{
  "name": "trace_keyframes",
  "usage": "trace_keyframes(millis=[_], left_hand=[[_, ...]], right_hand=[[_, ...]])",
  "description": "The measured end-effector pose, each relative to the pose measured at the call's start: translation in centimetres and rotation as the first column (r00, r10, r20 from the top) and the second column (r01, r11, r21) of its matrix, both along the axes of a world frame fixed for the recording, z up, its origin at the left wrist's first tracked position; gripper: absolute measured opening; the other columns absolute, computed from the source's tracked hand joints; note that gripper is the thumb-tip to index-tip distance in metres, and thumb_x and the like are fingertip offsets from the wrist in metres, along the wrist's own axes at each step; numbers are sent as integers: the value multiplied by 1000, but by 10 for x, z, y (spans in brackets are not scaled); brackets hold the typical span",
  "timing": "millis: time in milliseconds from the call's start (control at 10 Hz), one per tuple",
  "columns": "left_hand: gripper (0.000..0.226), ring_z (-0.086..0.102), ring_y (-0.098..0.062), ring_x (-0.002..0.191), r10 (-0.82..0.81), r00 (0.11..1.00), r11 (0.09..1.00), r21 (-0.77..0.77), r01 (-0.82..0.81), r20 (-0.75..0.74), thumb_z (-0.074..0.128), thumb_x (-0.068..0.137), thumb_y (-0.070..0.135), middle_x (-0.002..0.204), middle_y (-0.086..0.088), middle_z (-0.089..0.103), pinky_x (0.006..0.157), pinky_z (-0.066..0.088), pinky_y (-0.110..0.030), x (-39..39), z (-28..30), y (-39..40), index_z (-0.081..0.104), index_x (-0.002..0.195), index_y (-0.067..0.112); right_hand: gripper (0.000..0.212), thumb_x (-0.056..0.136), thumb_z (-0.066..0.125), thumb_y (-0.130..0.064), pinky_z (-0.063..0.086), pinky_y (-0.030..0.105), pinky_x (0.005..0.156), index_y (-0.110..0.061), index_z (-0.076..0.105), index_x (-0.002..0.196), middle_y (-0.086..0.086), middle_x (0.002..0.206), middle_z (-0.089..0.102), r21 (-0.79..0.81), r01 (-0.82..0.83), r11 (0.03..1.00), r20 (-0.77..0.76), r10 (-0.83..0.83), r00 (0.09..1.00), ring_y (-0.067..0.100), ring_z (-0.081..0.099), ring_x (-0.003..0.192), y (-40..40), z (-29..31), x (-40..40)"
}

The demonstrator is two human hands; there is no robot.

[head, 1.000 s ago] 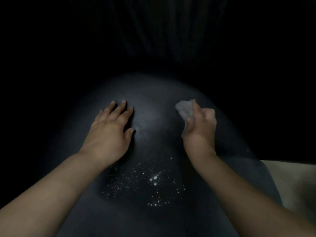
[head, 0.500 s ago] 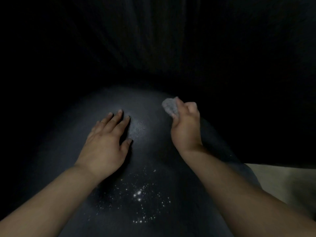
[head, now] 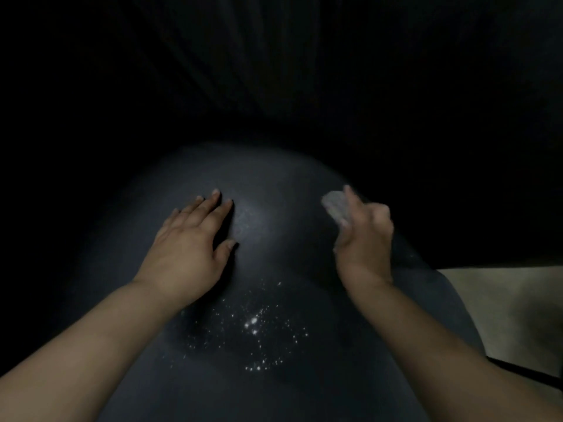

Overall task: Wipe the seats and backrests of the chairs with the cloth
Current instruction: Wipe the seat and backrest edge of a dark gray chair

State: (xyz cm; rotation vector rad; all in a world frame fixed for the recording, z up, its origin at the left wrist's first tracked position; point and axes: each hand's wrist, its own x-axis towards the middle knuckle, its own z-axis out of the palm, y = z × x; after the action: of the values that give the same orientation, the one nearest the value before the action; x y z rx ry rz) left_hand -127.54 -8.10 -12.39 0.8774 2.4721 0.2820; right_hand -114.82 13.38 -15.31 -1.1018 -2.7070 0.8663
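Cloth (head: 335, 206) is a small pale wad bunched in the right hand (head: 364, 236), right of centre on the dark rounded chair surface (head: 274, 239); can't tell if this is seat or backrest, lighting is too poor. The wad sticks out of the top of the fist, pointing far and slightly left, long axis roughly near-to-far along the index finger. Right hand is curled round it, thumb side toward centre. Can't tell whether the cloth actually touches the surface or sits just above it. Left hand (head: 189, 245) lies flat on the chair, left of centre, fingers straight and spread, pointing far-right, apparently bracing. Hands well apart, a bare shiny patch between them. Near side, between the forearms: a scatter of bright specks (head: 253, 327), droplets or dust, not yet wiped by the look of it. Pale floor (head: 502, 306) shows at right; everything far is black. Risks, as I judge them: cloth is balled so small that contact area is tiny, so strokes may leave streaks or miss the speck patch; knuckles could drag on the surface instead of fabric. The curved, slick-looking surface could let the bracing palm slip. Dim light makes missed spots hard to catch.
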Motion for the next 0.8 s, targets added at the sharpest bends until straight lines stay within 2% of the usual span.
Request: trace_keyframes(millis=[100, 200, 300, 400, 500, 600, 700, 800], left_hand=[[67, 7, -16, 150, -10, 1000, 1000, 0, 10, -7, 44, 96, 42, 163, 6, 7, 120, 2, -33, 6, 0, -6, 17, 155, 28], [67, 6, -17, 150, 15, 1000, 1000, 13, -15, -12, 48, 97, 34, 164, 4, 7, 120, 2, -32, 14, 0, -17, 16, 155, 28], [66, 9, -19, 150, 60, 998, 997, 40, -59, -30, 53, 96, 28, 163, 3, 10, 120, 5, -34, 18, 4, -32, 22, 154, 28], [65, 12, -22, 150, 119, 991, 993, 34, -117, -58, 56, 95, 23, 163, 0, 15, 121, 8, -37, 19, 6, -57, 27, 153, 25], [65, 13, -24, 150, 208, 976, 978, 25, -207, -60, 58, 94, 20, 162, -2, 17, 122, 11, -40, 25, 7, -81, 31, 153, 21], [64, 12, -25, 150, 262, 964, 965, 25, -261, -55, 58, 94, 20, 162, -3, 18, 122, 11, -40, 34, 6, -101, 32, 152, 20], [62, 14, -25, 149, 294, 955, 956, 32, -293, -45, 58, 94, 19, 162, -4, 19, 122, 10, -37, 44, 5, -117, 33, 151, 17], [62, 15, -26, 149, 273, 961, 962, 35, -271, -37, 59, 94, 18, 161, -5, 20, 122, 11, -38, 53, 3, -125, 35, 151, 16]], right_hand=[[58, 85, 49, -3, 41, 40, 89, -28, 46, 137, 17, 119, 46, -28, -46, 999, -60, 44, 997, 33, 44, 105, -29, -2, 22], [62, 84, 52, -2, 48, 43, 86, -31, 43, 138, 7, 114, 44, -6, -357, 934, -59, 356, 933, 24, 44, 98, -64, 5, 29], [40, 87, 60, -11, 48, 50, 86, -34, 62, 120, 13, 102, 50, 8, -93, 996, -122, 93, 988, 32, 49, 89, -38, 0, 33], [57, 84, 52, 6, 46, 44, 86, -15, 51, 137, 20, 110, 47, 108, 47, 993, -67, -40, 997, 35, 48, 95, -40, -1, 35], [45, 90, 52, -12, 44, 41, 85, -33, 53, 129, 6, 111, 49, -5, -216, 976, -55, 215, 975, 28, 48, 98, -107, 0, 33], [49, 92, 44, -12, 43, 37, 88, -32, 49, 136, 0, 108, 44, 15, -374, 927, -118, 373, 920, 21, 43, 98, -121, 7, 36], [54, 85, 48, 7, 46, 46, 86, -11, 52, 136, 20, 106, 49, 89, -46, 995, -146, 59, 988, 35, 49, 94, -78, 5, 43], [60, 81, 52, 14, 45, 46, 84, -8, 50, 137, 24, 107, 48, 103, 14, 995, -113, -2, 994, 38, 48, 92, -98, 6, 51]])
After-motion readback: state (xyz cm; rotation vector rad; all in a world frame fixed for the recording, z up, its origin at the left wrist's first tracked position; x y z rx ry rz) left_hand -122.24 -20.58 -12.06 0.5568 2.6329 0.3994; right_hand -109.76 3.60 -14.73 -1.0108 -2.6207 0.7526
